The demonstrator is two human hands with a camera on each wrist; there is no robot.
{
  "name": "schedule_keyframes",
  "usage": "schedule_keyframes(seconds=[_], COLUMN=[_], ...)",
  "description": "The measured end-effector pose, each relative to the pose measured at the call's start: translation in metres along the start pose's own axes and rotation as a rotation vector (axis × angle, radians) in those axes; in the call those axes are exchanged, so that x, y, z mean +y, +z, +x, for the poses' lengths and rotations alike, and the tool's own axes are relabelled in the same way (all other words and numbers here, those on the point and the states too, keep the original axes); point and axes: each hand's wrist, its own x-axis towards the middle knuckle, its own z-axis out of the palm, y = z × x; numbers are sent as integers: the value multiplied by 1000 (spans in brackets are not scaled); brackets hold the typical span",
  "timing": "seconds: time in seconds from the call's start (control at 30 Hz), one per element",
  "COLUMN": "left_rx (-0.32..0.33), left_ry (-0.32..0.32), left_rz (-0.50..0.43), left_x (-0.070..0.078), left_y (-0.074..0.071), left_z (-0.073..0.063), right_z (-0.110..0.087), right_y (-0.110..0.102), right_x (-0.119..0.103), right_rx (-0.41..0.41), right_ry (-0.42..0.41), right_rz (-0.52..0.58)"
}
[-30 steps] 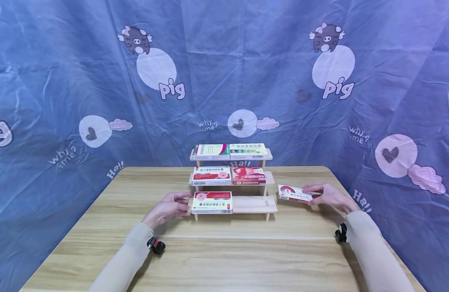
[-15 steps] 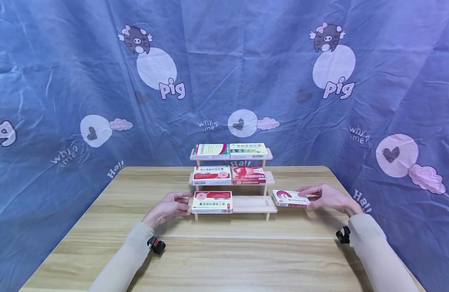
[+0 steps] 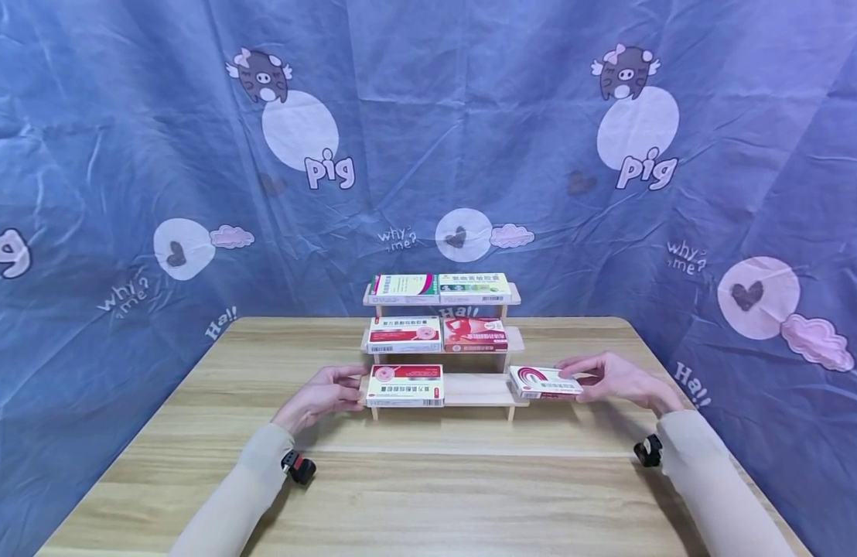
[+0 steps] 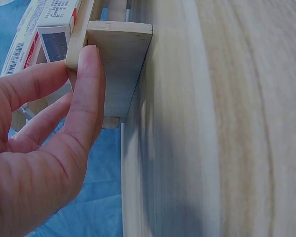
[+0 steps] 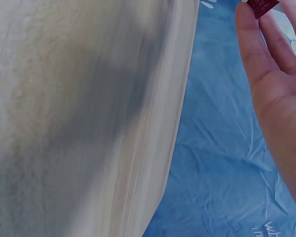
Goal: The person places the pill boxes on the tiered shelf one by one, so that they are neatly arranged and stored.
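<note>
My right hand [image 3: 622, 379] pinches the right end of a white medicine box [image 3: 542, 381] with red arcs. That box is slightly tilted, and its left end overlaps the right end of the bottom step of a three-tier wooden display stand [image 3: 473, 391]. Only a dark red corner of the box [image 5: 262, 6] shows in the right wrist view. My left hand [image 3: 322, 398] grips the left end of the bottom step between thumb and fingers, as the left wrist view shows at the wooden edge [image 4: 79, 44]. Beside those fingers, a red-and-cream medicine box [image 3: 404, 386] lies on the step's left half.
On the middle step lie a white-and-red box [image 3: 404, 334] and a red box [image 3: 474, 335]. The top step bears a green-and-white box [image 3: 404, 285] and a yellowish box [image 3: 474, 286]. A blue patterned curtain [image 3: 463, 155] hangs behind the wooden table [image 3: 428, 495].
My right hand has carried the medicine box leftward, from beside the stand to the right end of the bottom step. My left hand has stayed on the stand.
</note>
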Motion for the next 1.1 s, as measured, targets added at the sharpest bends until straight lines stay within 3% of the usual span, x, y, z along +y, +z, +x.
schedule_keyframes(seconds=[0.67, 1.1], left_rx=[-15, -24], left_ry=[-12, 0], left_rz=[-14, -11], left_x=[2, 0], left_y=[-1, -2], left_z=[-1, 2], right_z=[12, 24], right_y=[22, 43], right_x=[-8, -27], right_rx=[14, 59], right_ry=[15, 42], right_rz=[90, 64])
